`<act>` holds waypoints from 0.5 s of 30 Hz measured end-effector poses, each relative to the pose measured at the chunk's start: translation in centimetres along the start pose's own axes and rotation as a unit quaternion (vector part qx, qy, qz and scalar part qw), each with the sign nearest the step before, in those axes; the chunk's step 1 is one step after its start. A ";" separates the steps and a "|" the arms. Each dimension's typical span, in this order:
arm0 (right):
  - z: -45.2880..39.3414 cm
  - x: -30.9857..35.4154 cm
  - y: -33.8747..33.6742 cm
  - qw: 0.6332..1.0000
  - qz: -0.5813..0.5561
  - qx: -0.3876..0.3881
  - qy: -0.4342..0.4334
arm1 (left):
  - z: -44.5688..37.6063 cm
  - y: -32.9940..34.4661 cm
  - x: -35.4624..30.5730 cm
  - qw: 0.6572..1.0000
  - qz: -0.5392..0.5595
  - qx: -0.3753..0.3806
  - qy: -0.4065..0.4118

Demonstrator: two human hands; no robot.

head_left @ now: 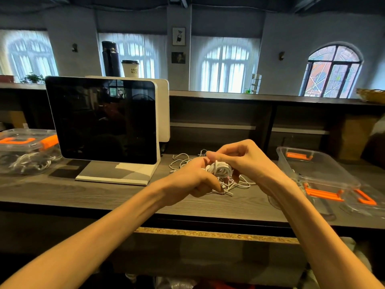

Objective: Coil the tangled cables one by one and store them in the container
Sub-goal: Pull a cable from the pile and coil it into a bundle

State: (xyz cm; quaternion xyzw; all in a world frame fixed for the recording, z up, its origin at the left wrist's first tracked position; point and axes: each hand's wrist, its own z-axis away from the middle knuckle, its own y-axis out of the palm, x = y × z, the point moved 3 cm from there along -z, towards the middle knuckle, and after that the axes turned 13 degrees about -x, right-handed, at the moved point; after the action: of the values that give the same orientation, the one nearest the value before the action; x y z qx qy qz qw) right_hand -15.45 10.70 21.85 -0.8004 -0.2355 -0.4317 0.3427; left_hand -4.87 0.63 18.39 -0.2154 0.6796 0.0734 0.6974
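A small coil of white cable (221, 169) sits between both hands above the dark wooden counter (83, 190). My left hand (194, 178) grips the coil from the left, fingers curled round it. My right hand (239, 157) arches over the coil from the right and pinches the cable with its fingertips. Under and behind the hands lies a tangle of thin white cables (183, 160) on the counter. An open clear plastic container (312, 170) with orange clips stands to the right. Its lid (362, 200) lies in front of it.
A dark-screened monitor (104, 119) on a white stand occupies the counter's left-centre. A closed clear box (25, 151) holding cables stands at the far left. A black flask (110, 59) and a paper cup (130, 68) stand on the raised shelf behind.
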 end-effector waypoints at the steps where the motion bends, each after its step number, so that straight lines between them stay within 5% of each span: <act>1: 0.0 0.0 0.0 1.000 0.007 -0.006 -0.003 | -0.1 -0.1 0.0 1.000 0.006 -0.001 -0.004; 10: 0.7 0.1 -0.2 0.997 0.049 0.058 -0.018 | -0.2 -1.2 0.2 0.999 0.050 -0.022 -0.001; 15: 0.8 0.4 0.2 0.998 0.006 0.024 -0.063 | -0.4 -1.4 0.5 0.996 0.081 -0.021 -0.019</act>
State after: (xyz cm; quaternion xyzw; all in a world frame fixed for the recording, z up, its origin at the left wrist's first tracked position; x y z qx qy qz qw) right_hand -14.73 11.17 21.80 -0.8191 -0.2621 -0.3727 0.3486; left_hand -4.64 -0.82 18.20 -0.1724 0.6797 0.1478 0.6974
